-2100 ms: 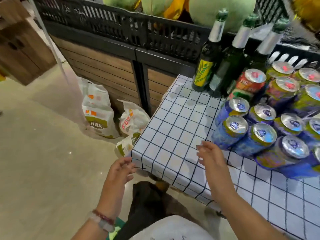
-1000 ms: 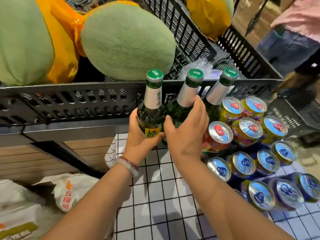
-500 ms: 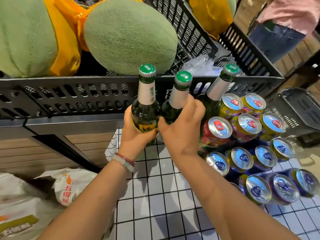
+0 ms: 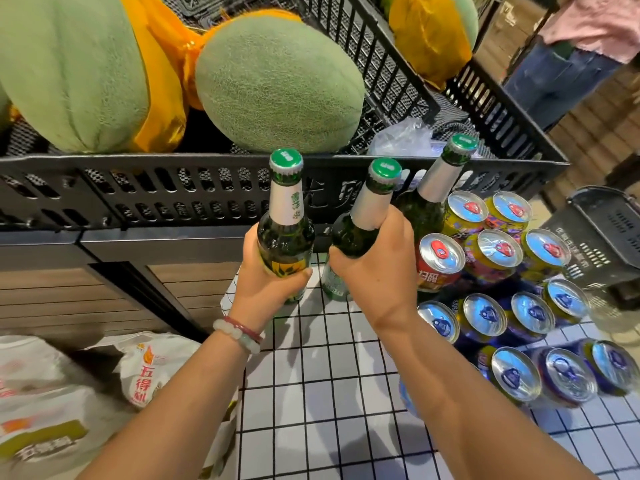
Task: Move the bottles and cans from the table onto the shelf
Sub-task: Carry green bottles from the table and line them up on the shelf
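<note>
Over the checked tabletop (image 4: 311, 393) two green bottles are held — one (image 4: 285, 233) wrapped in the left grip (image 4: 266, 282), one (image 4: 363, 223) in the right grip (image 4: 377, 271). A third bottle (image 4: 433, 192) is left standing beside the cans (image 4: 495, 282), before the melon crate (image 4: 173, 188).

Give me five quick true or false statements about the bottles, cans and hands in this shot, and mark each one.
1. The left hand grips a green bottle. True.
2. The right hand is empty. False: it grips a second bottle.
3. A third bottle stands untouched beside the cans. True.
4. The bottle caps are red. False: they are green.
5. The melons lie on the checked table. False: they lie in a black crate behind it.
</note>
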